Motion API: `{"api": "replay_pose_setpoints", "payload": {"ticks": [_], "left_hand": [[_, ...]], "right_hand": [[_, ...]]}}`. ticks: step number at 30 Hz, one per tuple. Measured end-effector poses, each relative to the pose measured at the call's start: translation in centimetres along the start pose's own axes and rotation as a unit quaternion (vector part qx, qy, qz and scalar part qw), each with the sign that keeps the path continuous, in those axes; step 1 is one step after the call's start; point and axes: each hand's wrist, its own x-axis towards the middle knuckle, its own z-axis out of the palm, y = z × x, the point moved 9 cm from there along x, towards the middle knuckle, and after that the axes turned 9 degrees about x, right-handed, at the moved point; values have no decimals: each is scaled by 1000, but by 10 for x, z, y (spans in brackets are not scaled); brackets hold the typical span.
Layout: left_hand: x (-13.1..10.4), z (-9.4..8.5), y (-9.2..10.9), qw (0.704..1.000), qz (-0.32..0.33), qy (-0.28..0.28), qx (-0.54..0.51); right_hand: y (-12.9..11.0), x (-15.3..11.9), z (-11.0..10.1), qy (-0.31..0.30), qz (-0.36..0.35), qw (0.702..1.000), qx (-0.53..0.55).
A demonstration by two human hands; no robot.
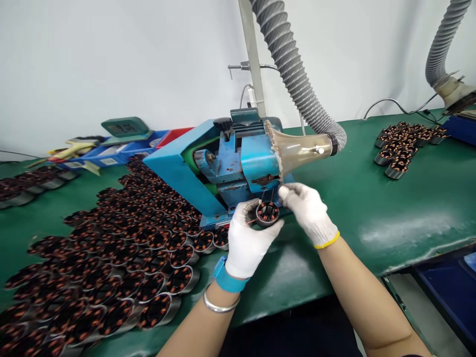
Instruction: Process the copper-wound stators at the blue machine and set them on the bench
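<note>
A round metal stator with copper windings sits in my left hand, which wears a white glove and wraps its fingers and thumb round the ring. Thin wires rise from the ring toward the blue machine just behind it. My right hand, gloved in white with a yellow cuff edge, is to the right of the ring near the wire ends. Its thumb and forefinger are pinched together; what they hold, if anything, is too small to make out. A clear funnel is fixed to the machine's right side.
Many similar stators cover the green table at the left, and a smaller group stands at the back right. Blue bins lie behind the left group. A grey hose runs up from the funnel.
</note>
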Motion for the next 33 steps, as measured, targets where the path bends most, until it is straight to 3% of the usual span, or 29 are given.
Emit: {"api": "replay_pose_setpoints", "payload": {"ticks": [3, 8, 13, 20, 33], "left_hand": [[5, -1, -5, 999, -23, 35, -31], [19, 0, -1, 998, -10, 61, -33], [29, 1, 7, 997, -3, 70, -42], [38, 2, 19, 1000, 21, 19, -9], [40, 9, 16, 999, 23, -16, -38]], "right_hand": [[0, -13, 28, -89, 11, 991, -102], [-2, -11, 46, -98, -35, 991, -79], [-9, 0, 45, -101, -67, 990, -71], [-15, 1, 43, -70, -57, 993, -71], [-13, -1, 37, -23, -74, 993, -86]]}}
